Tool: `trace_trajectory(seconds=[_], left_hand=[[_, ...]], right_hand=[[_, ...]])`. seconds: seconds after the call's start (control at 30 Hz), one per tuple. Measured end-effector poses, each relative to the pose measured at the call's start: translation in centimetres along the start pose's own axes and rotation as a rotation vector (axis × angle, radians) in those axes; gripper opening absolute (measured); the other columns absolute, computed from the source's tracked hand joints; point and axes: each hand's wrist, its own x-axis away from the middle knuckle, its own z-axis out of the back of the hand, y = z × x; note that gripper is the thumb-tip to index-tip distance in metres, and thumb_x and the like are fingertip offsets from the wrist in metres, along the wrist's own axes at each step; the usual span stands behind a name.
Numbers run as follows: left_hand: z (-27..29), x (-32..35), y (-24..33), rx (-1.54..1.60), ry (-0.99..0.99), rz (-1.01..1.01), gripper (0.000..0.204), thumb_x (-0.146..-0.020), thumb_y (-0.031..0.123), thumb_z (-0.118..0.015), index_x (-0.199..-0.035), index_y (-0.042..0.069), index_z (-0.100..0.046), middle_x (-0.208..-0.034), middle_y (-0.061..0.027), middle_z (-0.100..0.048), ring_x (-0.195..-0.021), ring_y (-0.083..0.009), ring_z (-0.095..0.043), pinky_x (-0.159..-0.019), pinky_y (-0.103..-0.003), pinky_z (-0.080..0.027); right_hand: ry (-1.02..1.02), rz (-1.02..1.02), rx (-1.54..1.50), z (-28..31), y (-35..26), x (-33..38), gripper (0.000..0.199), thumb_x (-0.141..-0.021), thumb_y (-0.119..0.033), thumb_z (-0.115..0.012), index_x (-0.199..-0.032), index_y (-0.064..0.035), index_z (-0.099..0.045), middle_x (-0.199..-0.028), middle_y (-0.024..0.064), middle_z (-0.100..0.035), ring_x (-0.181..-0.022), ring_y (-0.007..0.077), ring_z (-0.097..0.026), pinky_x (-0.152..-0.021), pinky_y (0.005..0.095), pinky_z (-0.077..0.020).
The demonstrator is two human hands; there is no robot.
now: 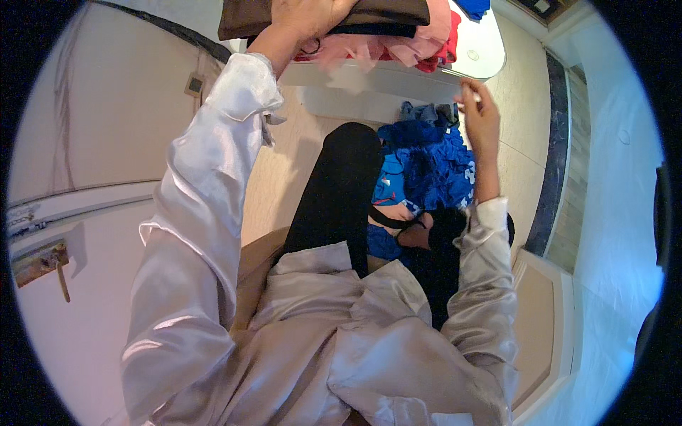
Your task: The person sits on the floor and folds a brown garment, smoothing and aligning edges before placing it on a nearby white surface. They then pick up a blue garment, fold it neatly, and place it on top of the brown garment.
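The left hand point(307, 18) gripped a folded brown garment point(249, 18) atop a pink pile point(419, 46), while the right hand point(479, 110) apparently pinched something small.

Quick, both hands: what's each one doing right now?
Left hand: resting on the brown folded cloth, grip unclear.
Right hand: raised, fingers pinched on something small and white; cannot tell what.
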Motion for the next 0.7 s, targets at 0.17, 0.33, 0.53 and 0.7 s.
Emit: trace_trajectory(seconds=[0.17, 0.33, 0.53, 0.7], left_hand=[[0.0, -0.2, 0.0, -0.060, -0.028, 0.002, 0.051, -0.093, 0.041, -0.059, -0.138, 0.018, -0.054, -0.149, -0.0138, -0.042, -0.137, -0.0397, -0.036, -0.112, -0.057, -0.024], [-1.5, 0.0, -0.3, -0.104, -0.059, 0.014, 0.048, -0.096, 0.039, -0.053, -0.140, 0.019, -0.051, -0.150, -0.0128, -0.040, -0.138, -0.0390, -0.034, -0.114, -0.055, -0.022], [-3.0, 0.0, 0.4, -0.112, -0.027, 0.046, 0.047, -0.098, 0.040, -0.051, -0.139, 0.019, -0.052, -0.150, -0.0124, -0.041, -0.139, -0.0357, -0.034, -0.114, -0.052, -0.022], [-0.7, 0.2, -0.6, -0.197, 0.013, 0.046, 0.046, -0.097, 0.042, -0.052, -0.137, 0.021, -0.054, -0.148, -0.0120, -0.044, -0.138, -0.0354, -0.036, -0.114, -0.052, -0.024]], right_hand=[[-0.039, 0.143, -0.002, -5.1, 3.9, 4.2, 0.023, -0.092, -0.015, -0.061, -0.112, -0.0042, -0.066, -0.103, 0.0170, -0.071, -0.087, 0.0309, -0.071, -0.081, 0.0378, -0.0546], [-0.441, -0.148, -0.109, -8.1, 5.6, 5.4, 0.025, -0.090, -0.020, -0.063, -0.106, -0.0017, -0.068, -0.091, 0.0131, -0.073, -0.083, 0.0235, -0.071, -0.074, 0.0343, -0.0556], [-0.294, -0.435, -0.456, -7.1, 7.5, 0.7, 0.022, -0.094, -0.014, -0.060, -0.109, 0.0007, -0.067, -0.093, 0.0118, -0.073, -0.073, 0.0141, -0.068, -0.061, 0.0228, -0.0526], [-0.265, -0.494, -0.632, -6.2, 2.6, 0.0, 0.021, -0.095, -0.013, -0.060, -0.111, -0.0004, -0.065, -0.098, 0.0115, -0.073, -0.078, 0.0127, -0.069, -0.064, 0.0202, -0.0504]])
